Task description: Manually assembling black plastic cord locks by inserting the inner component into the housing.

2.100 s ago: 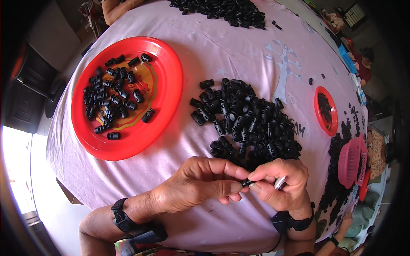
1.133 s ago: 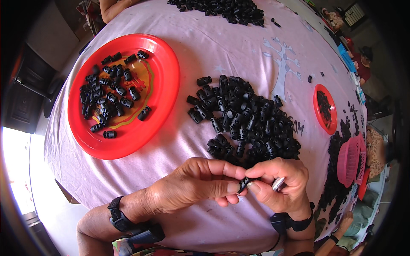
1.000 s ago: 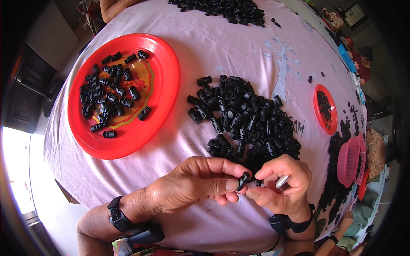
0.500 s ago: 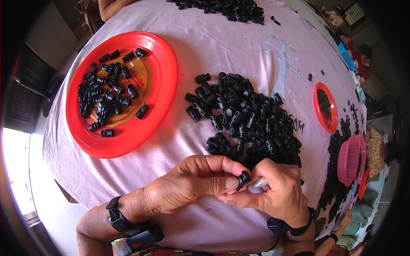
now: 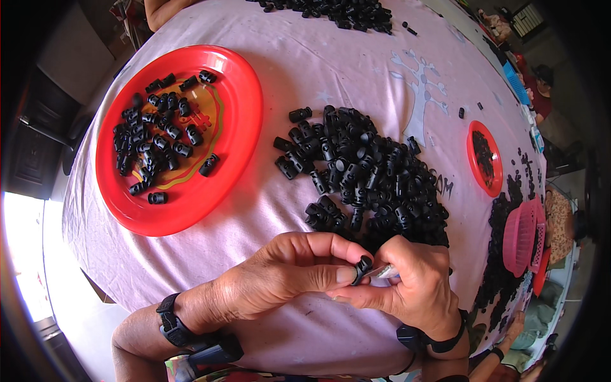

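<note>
- Head view: I count two hands of mine at the near edge of the bench. My left hand (image 5: 286, 274) has its fingers (image 5: 340, 275) pinched on one small black toggle piece (image 5: 363, 267), which sits between the two hands, just above the cloth.
- My right hand (image 5: 414, 290) meets it from the other side, fingers closed around a thin silvery piece (image 5: 384, 272) that touches the toggle.
- I see one black strap on each wrist, two in all.
- One big heap of black toggles (image 5: 366, 175) lies just beyond my hands, too many to count.
- Two red plates: the large red plate (image 5: 245, 127) on my left carries roughly thirty toggles, and the small red plate (image 5: 472, 137) far right holds a dark clump I cannot count.
- One pink basket (image 5: 519, 239) stands at the right rim, beside a dark strip of more pieces.
- A second heap (image 5: 337, 9) lies at the far edge, near another person's arm (image 5: 162, 9).
- The bench (image 5: 305, 70) is round, covered by a pale lilac cloth with a faded tree print.
- Around it I see a sunlit floor to the left and dark furniture beyond.
</note>
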### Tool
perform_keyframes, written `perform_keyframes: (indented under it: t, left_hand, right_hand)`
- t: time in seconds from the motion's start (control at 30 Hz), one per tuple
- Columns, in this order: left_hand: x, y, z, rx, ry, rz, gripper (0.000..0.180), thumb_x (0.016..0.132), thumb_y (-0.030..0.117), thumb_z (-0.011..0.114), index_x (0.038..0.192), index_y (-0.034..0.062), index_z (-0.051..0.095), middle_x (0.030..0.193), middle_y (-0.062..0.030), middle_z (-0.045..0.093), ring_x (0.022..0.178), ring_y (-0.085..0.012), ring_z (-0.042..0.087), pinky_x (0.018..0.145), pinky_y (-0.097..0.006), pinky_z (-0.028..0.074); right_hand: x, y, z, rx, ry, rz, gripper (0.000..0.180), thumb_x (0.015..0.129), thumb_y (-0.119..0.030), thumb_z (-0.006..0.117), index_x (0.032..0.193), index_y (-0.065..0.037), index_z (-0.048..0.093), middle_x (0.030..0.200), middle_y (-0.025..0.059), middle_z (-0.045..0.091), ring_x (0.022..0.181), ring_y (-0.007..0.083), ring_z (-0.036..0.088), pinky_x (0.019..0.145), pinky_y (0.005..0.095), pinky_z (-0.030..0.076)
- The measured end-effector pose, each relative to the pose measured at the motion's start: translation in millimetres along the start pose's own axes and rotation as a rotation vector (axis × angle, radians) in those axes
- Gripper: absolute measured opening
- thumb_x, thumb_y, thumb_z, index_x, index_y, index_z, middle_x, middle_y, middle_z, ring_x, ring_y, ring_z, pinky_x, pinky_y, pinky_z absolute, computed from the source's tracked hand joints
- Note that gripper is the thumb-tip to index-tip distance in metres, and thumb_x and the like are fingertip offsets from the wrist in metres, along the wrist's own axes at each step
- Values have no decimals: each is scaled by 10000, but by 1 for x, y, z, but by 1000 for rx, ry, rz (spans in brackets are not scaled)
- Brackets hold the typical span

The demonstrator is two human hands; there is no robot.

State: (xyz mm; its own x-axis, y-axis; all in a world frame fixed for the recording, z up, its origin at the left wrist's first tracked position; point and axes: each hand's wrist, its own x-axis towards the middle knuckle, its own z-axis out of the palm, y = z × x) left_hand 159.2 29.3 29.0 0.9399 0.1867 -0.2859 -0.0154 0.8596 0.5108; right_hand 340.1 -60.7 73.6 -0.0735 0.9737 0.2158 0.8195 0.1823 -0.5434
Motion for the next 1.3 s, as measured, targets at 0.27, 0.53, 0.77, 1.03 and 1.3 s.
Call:
perform_keyframes:
  t: [0.27,0.53,0.77,1.03,1.3]
  left_hand:
    - [0,1,0,19,3,3,259,916,59,564,1166,-9,576,1109,-62,615,1062,-132,548,954,-277,408]
    - [0,1,2,35,24,10,252,915,58,567,1159,-5,579,1102,-62,621,1057,-129,556,957,-267,412]
    - [1,-1,-1,38,-7,31,264,923,55,565,1183,13,571,1122,-51,619,1050,-102,564,944,-232,438]
    - [2,-1,0,81,8,43,256,926,58,563,1176,7,569,1104,-42,620,1038,-88,560,927,-227,440]
    - [1,-2,1,68,13,45,242,922,54,568,1161,13,573,1095,-40,622,1030,-88,564,918,-222,444]
  right_hand:
    - [-1,2,2,-42,24,-27,493,661,-440,815,637,-97,460,540,28,553,461,186,591,426,294,468]
    - [-2,1,1,-66,31,-14,490,656,-428,819,617,-105,453,517,19,521,440,179,569,408,294,450]
    - [-1,0,1,-124,29,-34,495,666,-439,808,619,-112,438,506,12,502,432,175,559,399,294,442]
    - [-3,-1,2,-149,8,14,577,623,-521,807,624,-71,444,489,56,479,424,215,538,409,319,441]
    - [-3,0,3,-161,8,-15,579,631,-527,798,618,-74,439,485,60,474,421,225,537,405,321,438]
